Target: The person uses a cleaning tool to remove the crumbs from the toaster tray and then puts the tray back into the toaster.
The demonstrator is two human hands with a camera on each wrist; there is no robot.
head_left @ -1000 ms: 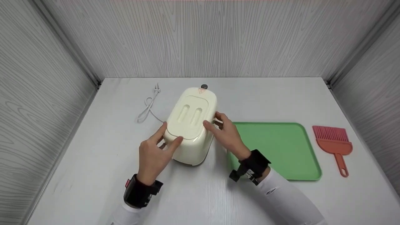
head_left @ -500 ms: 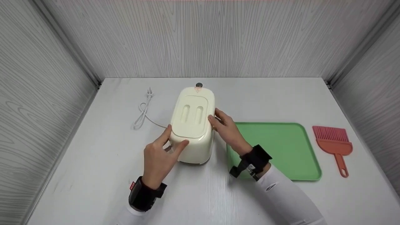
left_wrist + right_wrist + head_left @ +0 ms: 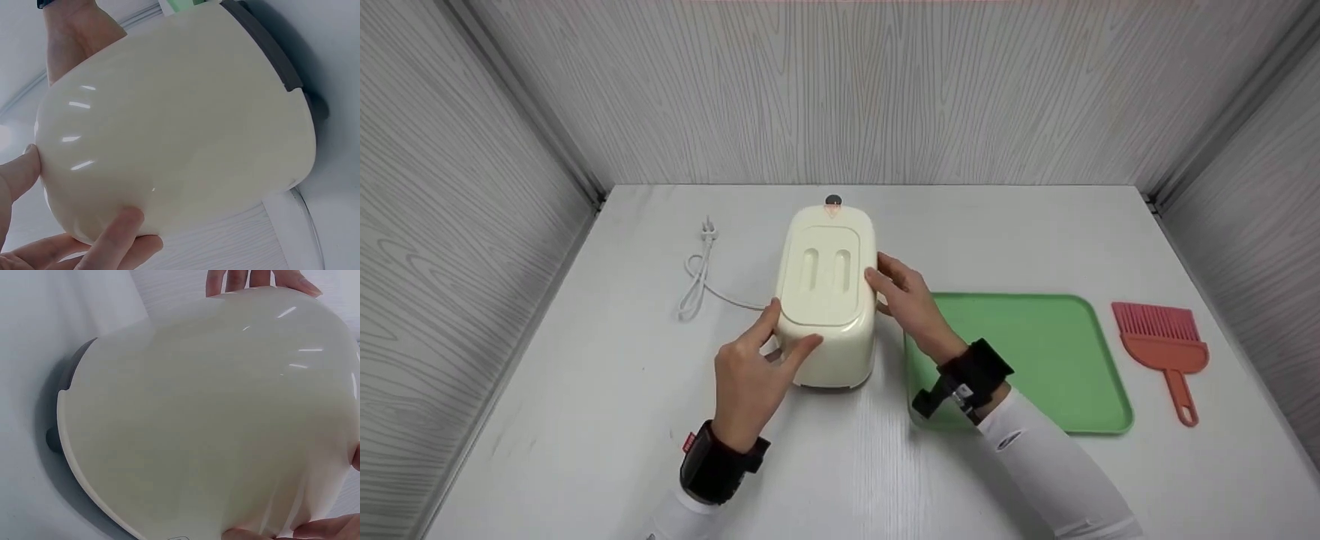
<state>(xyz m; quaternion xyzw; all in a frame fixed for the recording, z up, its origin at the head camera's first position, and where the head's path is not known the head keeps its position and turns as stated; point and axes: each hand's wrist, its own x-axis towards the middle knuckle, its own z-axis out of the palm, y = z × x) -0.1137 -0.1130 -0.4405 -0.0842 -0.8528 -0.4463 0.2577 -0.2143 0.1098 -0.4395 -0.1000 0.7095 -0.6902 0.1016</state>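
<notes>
A cream toaster [image 3: 838, 360] stands lengthwise on the white table, its lid [image 3: 826, 304] marked by two long grooves. At its far end a dark knob [image 3: 833, 200] sticks out. My left hand [image 3: 746, 386] grips the near left corner, thumb on the front edge and fingers along the left side. Farther back, my right hand [image 3: 915, 309] holds the right side, thumb at the top edge and fingers against the wall. Both wrist views are filled by the toaster's glossy body [image 3: 185, 124], with a dark grey strip [image 3: 264, 42] along its base.
A white cord [image 3: 695, 289] lies looped left of the toaster, its plug [image 3: 709, 231] toward the back. A green tray [image 3: 1027, 360] lies partly under the right forearm. Farther right is an orange hand brush [image 3: 1164, 351]. Walls enclose the table's back and sides.
The toaster has turned counterclockwise as seen from above, its near end swinging right and far end left. Both hands moved with it. The cord and plug slid left and toward me.
</notes>
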